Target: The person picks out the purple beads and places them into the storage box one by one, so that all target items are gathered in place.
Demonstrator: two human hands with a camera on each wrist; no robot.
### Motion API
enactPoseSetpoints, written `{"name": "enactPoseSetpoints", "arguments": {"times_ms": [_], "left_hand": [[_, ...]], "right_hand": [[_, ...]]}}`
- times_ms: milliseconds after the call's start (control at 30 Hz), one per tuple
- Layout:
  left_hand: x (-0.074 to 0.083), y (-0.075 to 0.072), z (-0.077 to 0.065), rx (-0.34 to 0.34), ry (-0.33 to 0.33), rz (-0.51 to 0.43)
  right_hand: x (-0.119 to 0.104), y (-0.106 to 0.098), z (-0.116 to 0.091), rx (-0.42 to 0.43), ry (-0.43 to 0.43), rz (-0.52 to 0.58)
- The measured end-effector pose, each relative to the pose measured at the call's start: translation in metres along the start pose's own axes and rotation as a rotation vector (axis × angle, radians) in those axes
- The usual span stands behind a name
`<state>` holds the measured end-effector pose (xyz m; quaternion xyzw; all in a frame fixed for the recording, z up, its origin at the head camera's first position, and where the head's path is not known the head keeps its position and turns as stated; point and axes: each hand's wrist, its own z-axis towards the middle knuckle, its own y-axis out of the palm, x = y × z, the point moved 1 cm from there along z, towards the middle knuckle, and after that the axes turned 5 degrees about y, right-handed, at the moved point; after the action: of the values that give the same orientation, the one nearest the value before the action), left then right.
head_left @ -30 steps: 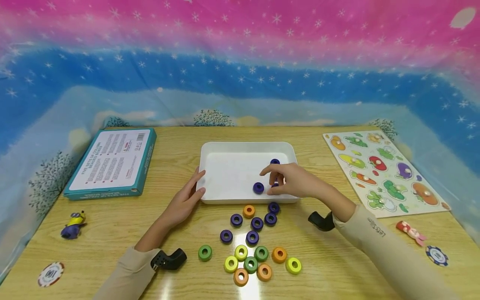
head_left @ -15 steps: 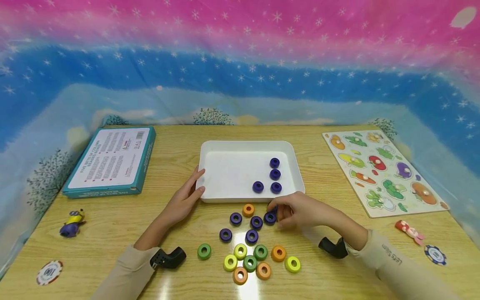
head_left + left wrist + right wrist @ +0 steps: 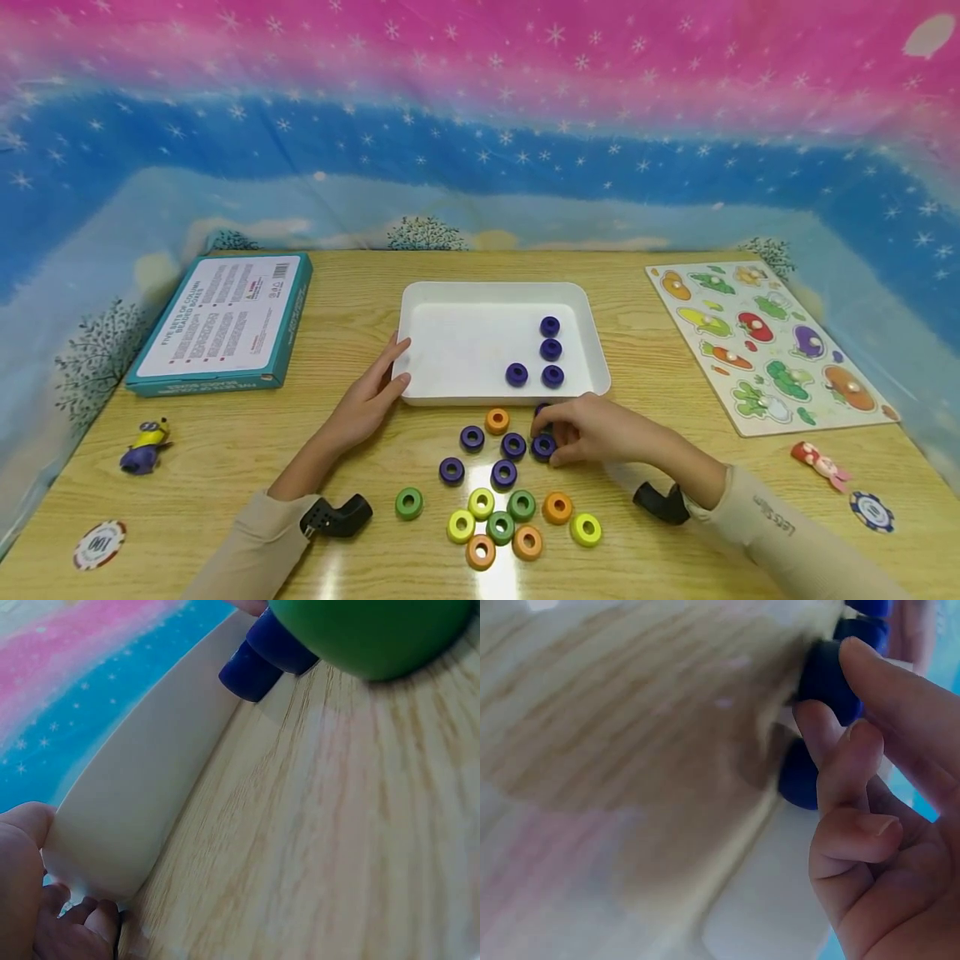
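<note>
My left hand (image 3: 367,402) grips the near left corner of a white tray (image 3: 465,401), thumb and fingertips over its rim. In the left wrist view, that hand's fingers (image 3: 75,919) are curled at the tray wall. Just in front of the tray, my right hand (image 3: 600,429) pinches a purple ring-shaped bead (image 3: 543,448) between thumb and index finger. The right wrist view shows this bead (image 3: 829,682) as deep blue, with another bead (image 3: 799,776) close by, partly behind the fingers. Several purple beads, including one at the front (image 3: 517,375), lie in the tray's right half.
Loose purple, orange (image 3: 497,421), green (image 3: 408,503) and yellow beads (image 3: 587,529) lie before the tray. A teal box (image 3: 217,325) stands left; a vegetable puzzle board (image 3: 772,350) lies right. Small figures (image 3: 146,447) and poker chips (image 3: 100,545) sit at the sides.
My right hand has left the tray's right part and come toward me to the purple beads in front. The bead it pinches has shifted slightly nearer me. The left hand stays put.
</note>
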<state>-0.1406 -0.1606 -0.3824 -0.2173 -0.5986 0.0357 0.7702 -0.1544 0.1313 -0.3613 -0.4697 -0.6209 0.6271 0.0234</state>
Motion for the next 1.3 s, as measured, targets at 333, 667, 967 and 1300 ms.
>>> {"name": "enactPoseSetpoints", "arguments": {"times_ms": [333,667,967,1300], "left_hand": [[-0.001,0.001,0.001,-0.006,0.007,-0.001],[-0.003,0.002,0.002,-0.013,0.009,-0.018],[-0.003,0.001,0.001,-0.020,0.030,-0.017],[-0.023,-0.001,0.002,-0.006,0.052,-0.021]], "right_hand": [[-0.004,-0.042,0.006,0.109,-0.023,0.000],[0.015,-0.064,0.043,0.190,0.007,-0.007],[0.033,-0.060,0.072,0.159,0.122,-0.074],[0.036,-0.055,0.081,0.120,0.137,-0.120]]}}
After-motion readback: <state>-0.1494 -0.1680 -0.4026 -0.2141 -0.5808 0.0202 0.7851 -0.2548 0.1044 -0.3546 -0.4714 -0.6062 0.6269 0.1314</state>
